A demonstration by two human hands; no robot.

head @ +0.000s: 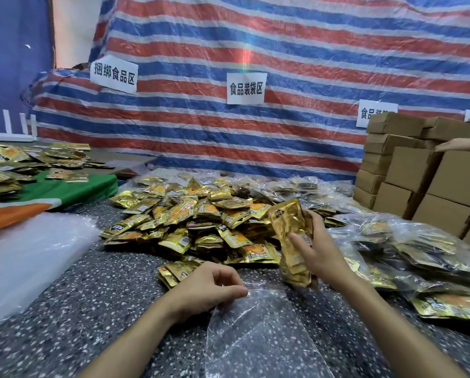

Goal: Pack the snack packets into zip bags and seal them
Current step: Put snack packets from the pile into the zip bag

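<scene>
One zip bag [258,331] pinched by left hand [209,287]; right hand [321,255] grips packet stack [288,230]

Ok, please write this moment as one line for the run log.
left hand: pinches mouth of empty zip bag | right hand: holds stack of gold packets near bag mouth | packets not yet inside

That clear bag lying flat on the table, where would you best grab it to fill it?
Take the clear zip bag at the upper lip of its mouth, from the left, where the left hand pinches it. It lies limp and flat, so lifting one lip should open it toward the gold packets in the right hand.
</scene>
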